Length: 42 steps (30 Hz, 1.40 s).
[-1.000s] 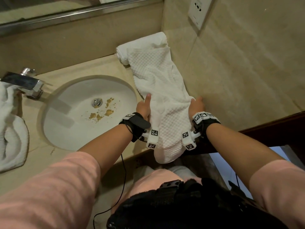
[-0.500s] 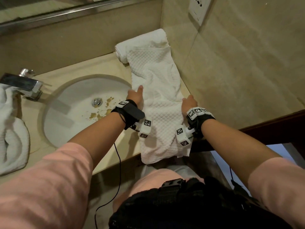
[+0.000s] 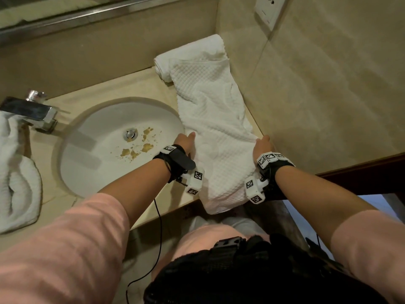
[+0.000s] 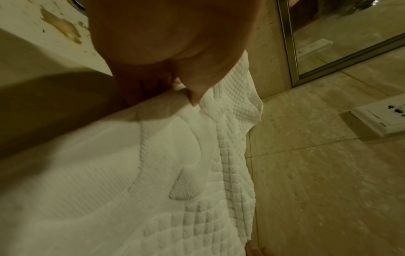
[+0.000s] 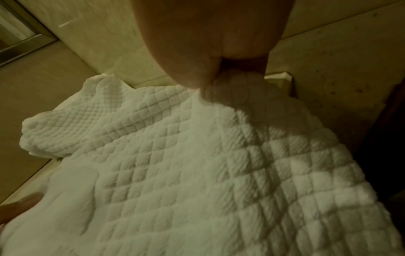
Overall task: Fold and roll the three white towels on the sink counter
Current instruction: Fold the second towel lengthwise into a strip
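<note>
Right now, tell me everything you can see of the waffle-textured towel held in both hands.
The white waffle-weave towel lies as a long folded strip along the counter between the sink basin and the side wall. Its near end hangs over the counter's front edge; its far end rests on a rolled white towel. A smooth embossed patch breaks the grid. The left hand and right hand pinch its opposite edges.

A bathroom, likely a hotel's — a beige stone vanity counter (image 3: pixel 122 88) holds an oval undermount basin (image 3: pixel 105 148) with a chrome faucet (image 3: pixel 32 111) at ten o'clock. A metal-framed mirror (image 3: pixel 87 9) runs along twelve o'clock, a wall socket (image 3: pixel 268 9) sits at one o'clock on marble-look tiles, and white waffle-weave towels (image 3: pixel 210 119) lie on the counter.
</note>
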Tool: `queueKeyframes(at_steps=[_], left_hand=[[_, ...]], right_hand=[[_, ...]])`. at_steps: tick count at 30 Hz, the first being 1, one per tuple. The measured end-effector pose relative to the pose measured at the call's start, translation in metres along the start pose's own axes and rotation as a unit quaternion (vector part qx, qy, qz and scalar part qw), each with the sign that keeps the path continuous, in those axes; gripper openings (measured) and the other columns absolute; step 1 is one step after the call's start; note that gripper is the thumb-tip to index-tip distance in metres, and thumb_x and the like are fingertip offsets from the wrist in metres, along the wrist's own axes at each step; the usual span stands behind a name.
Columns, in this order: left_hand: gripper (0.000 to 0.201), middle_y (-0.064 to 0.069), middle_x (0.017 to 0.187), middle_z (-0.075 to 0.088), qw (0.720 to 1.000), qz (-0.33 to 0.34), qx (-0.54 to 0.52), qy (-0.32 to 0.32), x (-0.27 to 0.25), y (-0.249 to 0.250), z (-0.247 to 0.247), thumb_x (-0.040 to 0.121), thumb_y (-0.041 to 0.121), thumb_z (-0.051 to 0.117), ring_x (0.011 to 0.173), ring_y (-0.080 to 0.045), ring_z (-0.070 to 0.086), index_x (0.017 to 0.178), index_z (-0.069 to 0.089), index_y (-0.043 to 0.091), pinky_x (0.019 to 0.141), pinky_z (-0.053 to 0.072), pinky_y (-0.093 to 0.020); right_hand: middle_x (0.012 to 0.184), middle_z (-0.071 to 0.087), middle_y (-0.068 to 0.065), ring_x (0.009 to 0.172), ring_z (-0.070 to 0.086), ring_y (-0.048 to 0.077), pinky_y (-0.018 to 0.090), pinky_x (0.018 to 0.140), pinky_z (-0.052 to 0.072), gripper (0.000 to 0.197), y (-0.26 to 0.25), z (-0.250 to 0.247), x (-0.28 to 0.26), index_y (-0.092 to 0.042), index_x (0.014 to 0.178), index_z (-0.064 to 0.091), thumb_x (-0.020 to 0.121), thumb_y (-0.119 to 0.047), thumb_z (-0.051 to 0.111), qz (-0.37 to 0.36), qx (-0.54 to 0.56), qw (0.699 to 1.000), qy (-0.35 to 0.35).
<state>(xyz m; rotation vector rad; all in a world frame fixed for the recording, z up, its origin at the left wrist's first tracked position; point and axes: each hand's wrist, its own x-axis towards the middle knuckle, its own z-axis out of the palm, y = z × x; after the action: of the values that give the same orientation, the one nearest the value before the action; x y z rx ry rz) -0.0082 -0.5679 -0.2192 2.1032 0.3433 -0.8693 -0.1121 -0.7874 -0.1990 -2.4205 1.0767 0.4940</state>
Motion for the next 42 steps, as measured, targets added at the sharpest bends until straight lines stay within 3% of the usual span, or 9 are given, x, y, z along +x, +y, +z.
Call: queueKeyframes(at_steps=[4, 7, 10, 12, 20, 23, 27, 37, 42], left_hand=[[0.075, -0.020, 0.119, 0.060, 0.999, -0.016, -0.029, -0.007, -0.001, 0.001, 0.006, 0.092, 0.057, 0.045, 0.103, -0.035, 0.060, 0.132, 0.045, -0.007, 0.088, 0.048, -0.037], [0.072, -0.017, 0.083, 0.064, 0.999, -0.002, 0.020, -0.031, 0.001, 0.001, 0.007, 0.090, 0.054, 0.053, 0.081, -0.032, 0.062, 0.120, 0.056, -0.012, 0.074, 0.047, -0.032], [0.062, -0.021, 0.111, 0.064, 0.998, -0.012, 0.055, -0.032, 0.004, 0.004, 0.003, 0.092, 0.045, 0.055, 0.100, -0.036, 0.061, 0.125, 0.052, -0.007, 0.084, 0.049, -0.035], [0.054, -0.019, 0.119, 0.061, 0.997, -0.016, 0.061, -0.039, 0.004, 0.008, 0.000, 0.093, 0.041, 0.056, 0.105, -0.035, 0.059, 0.122, 0.052, -0.004, 0.093, 0.049, -0.039], [0.028, -0.016, 0.104, 0.063, 0.984, -0.021, 0.116, -0.130, 0.014, 0.026, -0.023, 0.094, 0.027, 0.055, 0.094, -0.029, 0.063, 0.071, 0.053, 0.011, 0.095, 0.052, -0.043], [0.015, -0.011, 0.102, 0.060, 0.980, -0.017, 0.158, -0.122, 0.019, 0.045, -0.051, 0.091, 0.021, 0.059, 0.094, -0.027, 0.060, 0.092, 0.059, 0.006, 0.094, 0.051, -0.037], [0.049, -0.014, 0.124, 0.056, 0.993, 0.031, 0.116, 0.017, 0.045, 0.078, -0.086, 0.088, 0.032, 0.058, 0.107, -0.032, 0.059, 0.125, 0.047, 0.002, 0.095, 0.051, -0.045], [0.031, -0.013, 0.134, 0.037, 0.964, 0.199, 0.077, 0.160, 0.093, 0.151, -0.129, 0.088, 0.023, 0.061, 0.120, -0.030, 0.048, 0.119, 0.057, 0.023, 0.105, 0.040, -0.034], [0.038, -0.011, 0.137, 0.037, 0.951, 0.235, 0.162, 0.121, 0.118, 0.164, -0.132, 0.088, 0.024, 0.063, 0.131, -0.030, 0.033, 0.126, 0.056, 0.022, 0.111, 0.029, -0.032]], right_hand=[[0.135, 0.047, 0.020, 0.119, 0.051, 0.033, 0.035, 0.083, 0.043, 0.042, -0.003, -0.006, -0.002, 0.001, 0.141, 0.029, 0.100, -0.009, 0.035, 0.031, -0.027, 0.999, 0.003], [0.146, 0.039, 0.014, 0.127, 0.045, 0.030, 0.026, 0.087, 0.041, 0.045, -0.007, -0.014, -0.015, -0.005, 0.145, 0.027, 0.102, -0.019, 0.033, 0.011, -0.063, 0.998, -0.018], [0.143, 0.044, 0.011, 0.126, 0.046, 0.029, 0.043, 0.106, 0.031, 0.048, -0.006, -0.011, -0.021, -0.009, 0.143, 0.035, 0.099, -0.027, 0.038, -0.082, -0.229, 0.970, -0.028], [0.141, 0.044, 0.016, 0.126, 0.046, 0.032, 0.046, 0.104, 0.034, 0.053, -0.013, -0.013, -0.010, -0.004, 0.145, 0.029, 0.097, -0.020, 0.044, -0.047, -0.157, 0.986, -0.026], [0.138, 0.034, 0.017, 0.129, 0.034, 0.033, 0.041, 0.103, 0.035, 0.043, -0.043, -0.020, 0.017, -0.002, 0.131, 0.039, 0.090, -0.004, 0.051, -0.052, -0.130, 0.990, -0.016], [0.142, 0.031, 0.017, 0.131, 0.033, 0.031, 0.039, 0.104, 0.034, 0.047, -0.061, -0.024, 0.030, -0.002, 0.133, 0.036, 0.091, -0.012, 0.054, -0.041, -0.140, 0.989, -0.011], [0.140, 0.033, 0.017, 0.130, 0.033, 0.032, 0.037, 0.107, 0.030, 0.042, -0.098, -0.034, 0.055, -0.002, 0.130, 0.037, 0.090, -0.009, 0.048, -0.055, -0.091, 0.994, 0.012], [0.147, 0.041, 0.011, 0.132, 0.044, 0.027, 0.029, 0.101, 0.038, 0.042, -0.195, -0.067, 0.128, -0.004, 0.141, 0.040, 0.099, -0.002, 0.035, -0.071, 0.043, 0.993, -0.084], [0.118, 0.062, 0.009, 0.097, 0.064, 0.032, 0.040, 0.081, 0.056, 0.065, -0.205, -0.047, 0.194, -0.010, 0.124, 0.055, 0.071, -0.044, 0.067, 0.053, 0.263, 0.958, -0.105]])
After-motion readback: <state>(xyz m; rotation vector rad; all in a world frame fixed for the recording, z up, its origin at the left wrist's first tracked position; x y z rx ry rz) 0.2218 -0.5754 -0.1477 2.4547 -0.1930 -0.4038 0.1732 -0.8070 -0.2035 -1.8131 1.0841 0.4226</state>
